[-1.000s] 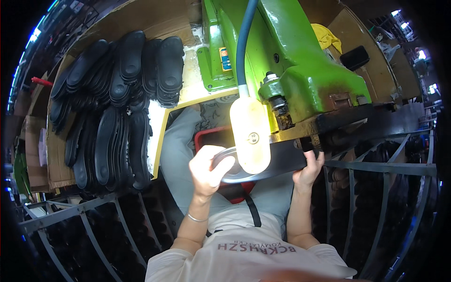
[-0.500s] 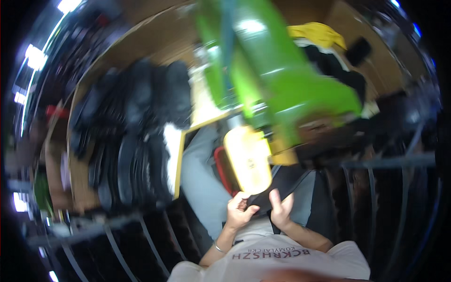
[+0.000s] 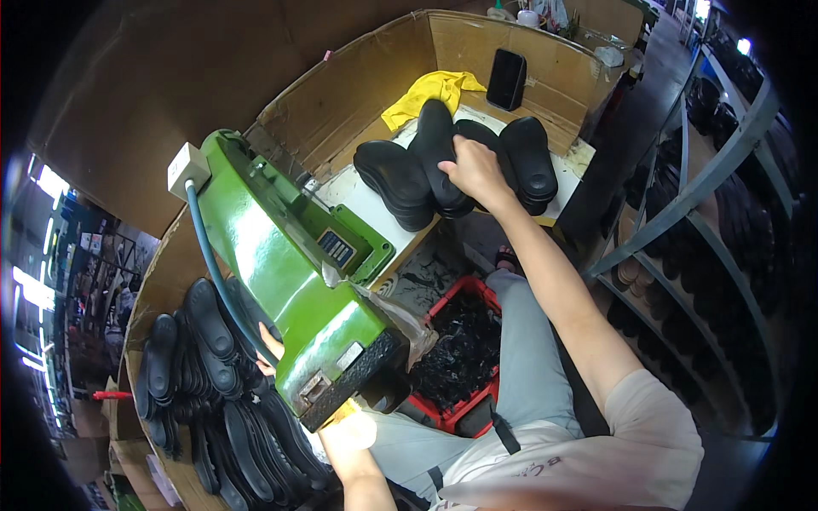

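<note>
My right hand (image 3: pixel 481 173) is closed around the edge of a black shoe sole (image 3: pixel 435 128), which lies on top of one of several stacks on the white tabletop (image 3: pixel 345 189). My left hand (image 3: pixel 270 349) reaches in beside the green machine (image 3: pixel 256 230). Its fingertips show apart, next to the black soles (image 3: pixel 209 319) heaped at the left; the machine head hides the palm and wrist. Below the machine head, a bright lamp glow falls on my left forearm (image 3: pixel 354 468).
Cardboard walls (image 3: pixel 358 89) surround the table. A yellow cloth (image 3: pixel 434 92) and an upright black phone (image 3: pixel 506 79) stand behind the stacks. Between my legs and the machine sits a red crate (image 3: pixel 460 417) of black scraps. Metal racks (image 3: pixel 682 200) with soles line the right.
My view has turned to the right. Both hands were together at my lap under the lamp; my right hand has moved out to the sole stacks, my left to the heap at the left.
</note>
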`<state>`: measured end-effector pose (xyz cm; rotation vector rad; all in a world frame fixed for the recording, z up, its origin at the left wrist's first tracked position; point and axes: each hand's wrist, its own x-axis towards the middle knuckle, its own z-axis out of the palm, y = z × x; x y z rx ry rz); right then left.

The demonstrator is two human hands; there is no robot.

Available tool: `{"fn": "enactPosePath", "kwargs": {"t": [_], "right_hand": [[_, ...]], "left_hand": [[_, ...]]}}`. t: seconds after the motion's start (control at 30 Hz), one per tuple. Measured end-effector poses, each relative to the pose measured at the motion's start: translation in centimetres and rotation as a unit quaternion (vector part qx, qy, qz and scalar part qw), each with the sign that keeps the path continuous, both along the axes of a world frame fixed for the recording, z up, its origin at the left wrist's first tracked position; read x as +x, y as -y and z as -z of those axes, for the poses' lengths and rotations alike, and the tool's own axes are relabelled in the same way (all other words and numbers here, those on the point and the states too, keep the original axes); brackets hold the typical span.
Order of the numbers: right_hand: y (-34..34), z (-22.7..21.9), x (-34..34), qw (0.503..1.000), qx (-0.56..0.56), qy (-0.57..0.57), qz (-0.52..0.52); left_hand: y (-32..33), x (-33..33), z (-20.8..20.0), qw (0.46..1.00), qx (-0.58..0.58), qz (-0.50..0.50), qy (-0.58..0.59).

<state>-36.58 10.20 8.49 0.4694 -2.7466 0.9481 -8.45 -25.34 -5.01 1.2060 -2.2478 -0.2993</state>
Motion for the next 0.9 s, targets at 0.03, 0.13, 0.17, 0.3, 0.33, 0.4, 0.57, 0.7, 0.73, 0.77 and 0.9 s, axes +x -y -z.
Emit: {"fn": "enactPosePath", "kwargs": {"t": [0.03, 0.13, 0.17, 0.3, 0.33, 0.4, 0.57, 0.7, 0.73, 0.77, 0.9], "right_hand": [[0.5, 0.5, -0.7, 0.998, 0.055, 0.022, -0.01], [0.8, 2.9, -1.2, 0.992, 0.126, 0.017, -0.028], [0.7, 3.6, -1.2, 0.992, 0.124, 0.016, -0.034], [0.2, 5.1, -0.3, 0.996, 0.085, -0.031, -0.007], [0.3, 5.0, 0.1, 0.992, 0.115, -0.053, 0.006], [0.4, 4.6, 1.5, 0.986, 0.147, -0.074, 0.009], [-1.9, 5.2, 11.1, 0.964, -0.041, -0.194, -0.179], [-5.9, 9.0, 21.7, 0.745, -0.102, 0.488, -0.444], [-6.6, 10.0, 23.6, 0.685, -0.158, 0.575, -0.419], [-7.3, 10.8, 25.4, 0.632, -0.165, 0.674, -0.345], [-9.7, 12.2, 31.3, 0.743, -0.29, 0.539, -0.272]], "left_hand": [[0.3, 0.2, -0.1, 1.0, 0.002, 0.001, -0.021], [-0.2, 2.1, -1.9, 0.985, 0.02, 0.034, -0.169], [-1.1, 3.3, -2.8, 0.967, 0.035, 0.052, -0.245], [-7.2, 9.3, -6.4, 0.83, 0.125, 0.131, -0.528], [-9.1, 10.6, -6.9, 0.804, 0.107, 0.178, -0.558], [-12.3, 12.8, -7.3, 0.803, 0.159, 0.173, -0.548], [-18.7, 14.8, -4.0, 0.743, 0.33, 0.265, -0.519], [-23.0, 12.6, -0.8, 0.515, 0.613, 0.267, -0.537], [-24.2, 11.9, -0.9, 0.473, 0.66, 0.239, -0.532], [-25.0, 11.2, -1.3, 0.423, 0.705, 0.234, -0.52], [-27.5, 8.1, -5.2, 0.709, 0.576, 0.322, -0.249]]}}
